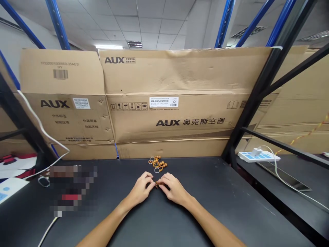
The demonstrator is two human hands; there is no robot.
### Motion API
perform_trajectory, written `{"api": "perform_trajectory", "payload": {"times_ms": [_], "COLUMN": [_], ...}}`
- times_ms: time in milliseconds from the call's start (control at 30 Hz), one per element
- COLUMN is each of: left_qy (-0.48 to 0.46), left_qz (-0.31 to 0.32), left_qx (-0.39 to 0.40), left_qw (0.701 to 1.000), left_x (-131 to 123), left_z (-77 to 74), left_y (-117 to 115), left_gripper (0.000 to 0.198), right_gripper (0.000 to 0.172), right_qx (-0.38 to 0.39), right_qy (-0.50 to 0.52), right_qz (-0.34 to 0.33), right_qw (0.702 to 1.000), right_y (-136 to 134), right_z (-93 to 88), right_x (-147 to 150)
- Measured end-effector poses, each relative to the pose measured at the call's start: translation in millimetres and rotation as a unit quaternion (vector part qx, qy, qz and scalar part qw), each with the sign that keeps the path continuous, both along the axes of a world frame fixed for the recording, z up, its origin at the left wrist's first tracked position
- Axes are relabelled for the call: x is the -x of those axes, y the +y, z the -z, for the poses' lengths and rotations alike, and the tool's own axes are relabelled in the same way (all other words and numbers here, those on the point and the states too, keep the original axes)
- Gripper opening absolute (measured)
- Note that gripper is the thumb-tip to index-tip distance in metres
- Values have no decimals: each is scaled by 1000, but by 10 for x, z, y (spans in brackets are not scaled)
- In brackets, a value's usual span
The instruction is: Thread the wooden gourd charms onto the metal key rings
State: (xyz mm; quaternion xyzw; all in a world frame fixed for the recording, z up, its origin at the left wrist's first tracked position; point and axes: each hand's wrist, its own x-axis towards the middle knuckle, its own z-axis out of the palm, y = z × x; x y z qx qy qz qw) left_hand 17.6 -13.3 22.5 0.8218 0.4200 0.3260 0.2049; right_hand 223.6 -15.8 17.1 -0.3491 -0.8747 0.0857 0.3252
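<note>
Both of my hands rest on the black table (205,206), fingertips meeting. My left hand (141,188) and my right hand (172,187) pinch a small brown wooden keyring piece (158,184) between them. Just beyond my fingers lies a small pile of brown wooden gourd keyrings (157,163) with metal rings, near the foot of the cardboard.
Large AUX cardboard boxes (167,113) stand as a wall along the table's far edge. A white power strip (258,156) with a plugged charger and cable sits on the right bench behind a black frame post (246,116). A white cable (48,137) runs at the left.
</note>
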Motion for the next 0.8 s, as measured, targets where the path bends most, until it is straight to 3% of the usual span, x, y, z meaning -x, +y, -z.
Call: {"api": "perform_trajectory", "payload": {"times_ms": [233,500,700,800], "left_qy": [0,88,180,180], "left_qz": [45,-20,-3,-34], "left_qx": [-23,-106,-132,-133], "left_qw": [999,990,975,974], "left_x": [16,-4,-15,42], "left_z": [-14,46,-1,14], "left_y": [-7,-32,-74,-15], "left_gripper": [20,4,15,22], "right_gripper": [13,13,14,13], "right_qx": [1,-8,-1,-7], "right_qy": [-32,-10,-78,-84], "right_qz": [63,86,50,98], "right_qw": [997,996,996,992], "right_y": [74,68,25,49], "right_z": [60,57,50,59], "right_x": [-34,-26,14,-8]}}
